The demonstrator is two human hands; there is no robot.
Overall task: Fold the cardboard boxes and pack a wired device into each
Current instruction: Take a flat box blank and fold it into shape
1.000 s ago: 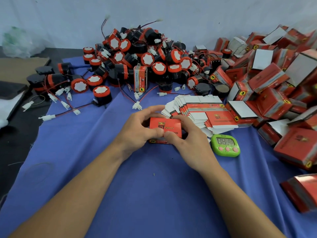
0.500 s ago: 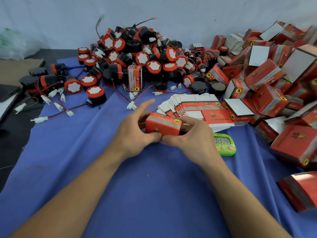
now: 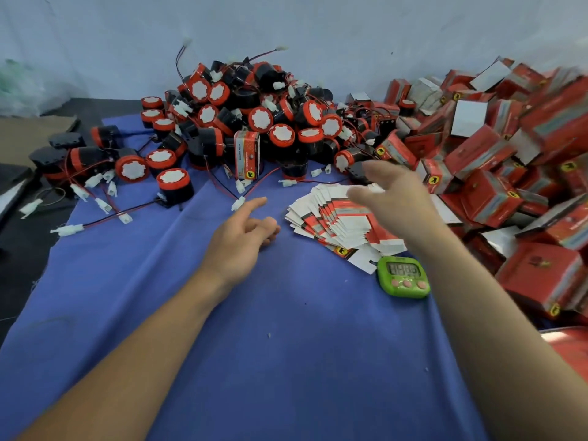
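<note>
Desk: covered with a blue cloth (image 3: 286,361) that fills the view from 6 o'clock up to the centre.
Folded boxes (image 3: 483,154): a loose red and white heap from 1 to 4 o'clock, touching and overlapping; too many to count.
Wired devices (image 3: 261,119): a heap of black cylinders with red caps and white faces at 12 o'clock, with strays spreading to 10 o'clock; red and black leads with white plugs trail onto the cloth. Too many to count.
Hands: two, both bare and holding nothing.
Right hand (image 3: 397,198): blurred, raised just right of centre above the flat blanks, fingers spread and straight toward 11 o'clock.
Left hand (image 3: 237,240): at the centre, index finger straight and aimed at 1 o'clock, the others loosely curled; its tip is just beside one white plug (image 3: 238,203), apart from it.
Flat box blanks (image 3: 337,224): one fanned stack on the cloth, partly under the right hand; count unclear.
Timer (image 3: 403,276): one, green, with three pink buttons, at 4 o'clock from the blanks and touching their edge.
Upright box (image 3: 246,155): one, standing on end against the front of the device heap.
</note>
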